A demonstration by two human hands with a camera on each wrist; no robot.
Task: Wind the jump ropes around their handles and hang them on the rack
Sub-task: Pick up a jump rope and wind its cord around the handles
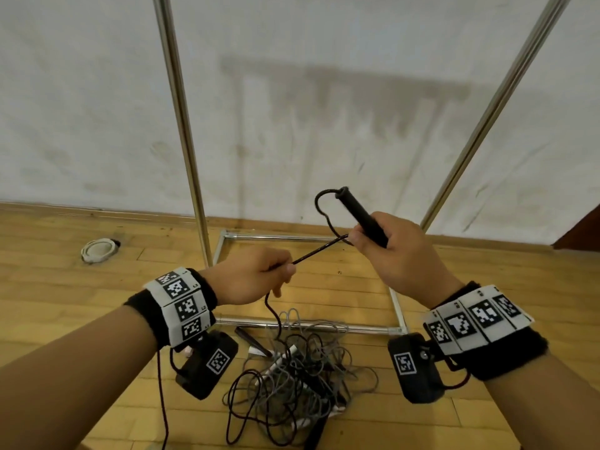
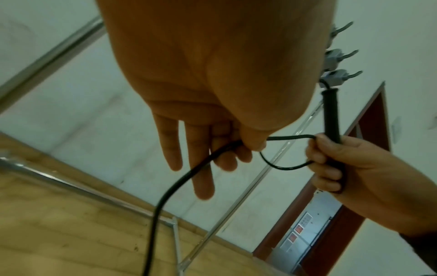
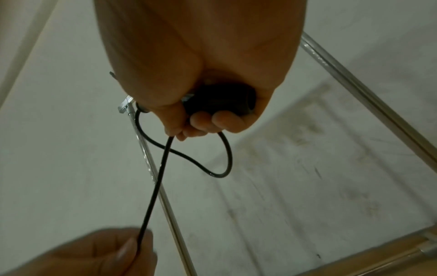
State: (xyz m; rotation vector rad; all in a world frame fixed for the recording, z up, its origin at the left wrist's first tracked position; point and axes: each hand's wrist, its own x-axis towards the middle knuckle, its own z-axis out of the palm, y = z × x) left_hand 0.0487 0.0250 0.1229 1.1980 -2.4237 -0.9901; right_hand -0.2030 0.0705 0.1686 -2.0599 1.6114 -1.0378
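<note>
Presently held: slim black cylindrical handle (image 1: 363,219) in right hand (image 1: 399,251); thin black cord (image 1: 319,251) pinched by left hand (image 1: 256,276). Snagging likely from tangled floor pile (image 1: 292,368).

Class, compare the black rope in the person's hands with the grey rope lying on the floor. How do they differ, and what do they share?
The black rope is stretched between the left hand, which pinches it, and the right hand, which grips its handle; the grey rope lies untouched in the heap. The black rope forms one open loop; the grey rope is a tangle of many. Neither is wound or hung yet.
</note>
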